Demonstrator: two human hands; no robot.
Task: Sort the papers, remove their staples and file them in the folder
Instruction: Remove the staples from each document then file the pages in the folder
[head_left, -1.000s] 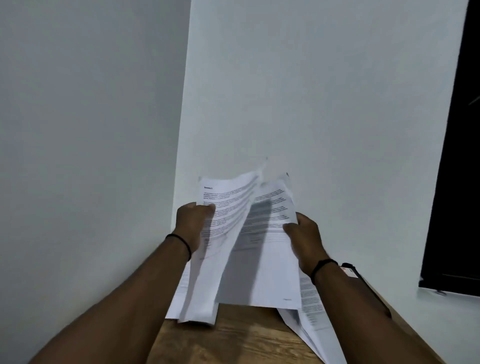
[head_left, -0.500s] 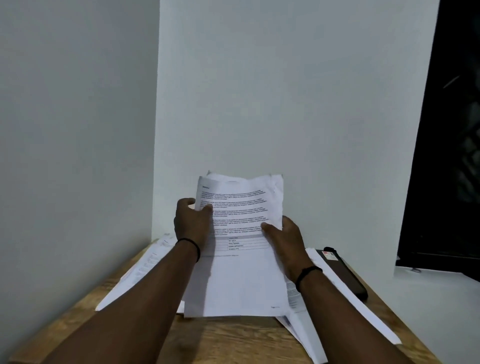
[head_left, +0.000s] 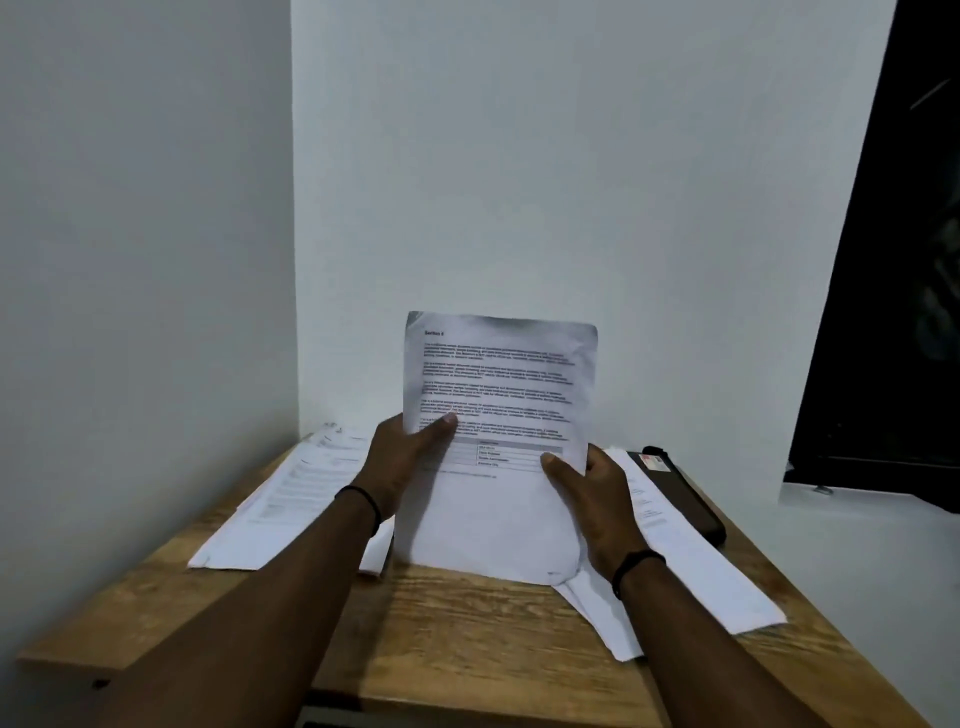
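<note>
White walls (head_left: 519, 156) meet in a corner behind a wooden table (head_left: 467, 639), where a person sorts printed papers. A dark window (head_left: 893, 260) fills the room's 3 o'clock side.

A second ago the held sheets were splayed apart between the hands like an open book; now they are squared into one bundle (head_left: 498, 415), standing nearly upright with its foot on the table at centre and a page of text facing the person. That suggests one set has been gathered and is being checked before its staple comes out, though no staple can be made out.

At 9 o'clock a pile (head_left: 291, 499) lies flat on the table; at 3 o'clock more sheets (head_left: 696, 571) run toward the near edge, partly under the right forearm. Beyond them, at 2 o'clock, sits a dark case (head_left: 680, 493) with a red-and-white label, which could be the folder.

The left hand (head_left: 400, 462) grips the bundle's left edge, thumb pressed across the print. The right hand (head_left: 592, 493) clamps the right edge lower down, thumb on the front. Both wrists wear thin black bands (head_left: 636, 564).

Nothing looks filed yet.
</note>
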